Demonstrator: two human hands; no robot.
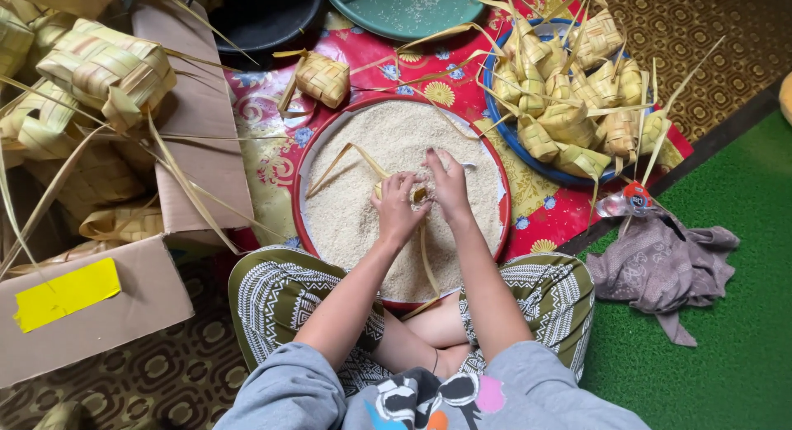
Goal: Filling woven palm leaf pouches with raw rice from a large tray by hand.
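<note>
Floor-level scene: a red flowered cloth (388,63) carries a red basin (301,183) of raw rice (363,216) between the person's crossed legs. Over the middle of the rice, the left hand (396,207) grips a small woven palm-leaf pouch (419,195), while the right hand (450,187) pinches at its top with curled fingers. That pouch looks light, springy, easily crushed; best cradled by its corners. Far right, a blue tray (505,125) holds finished pouches; left, a cardboard box (124,306) holds more.
</note>
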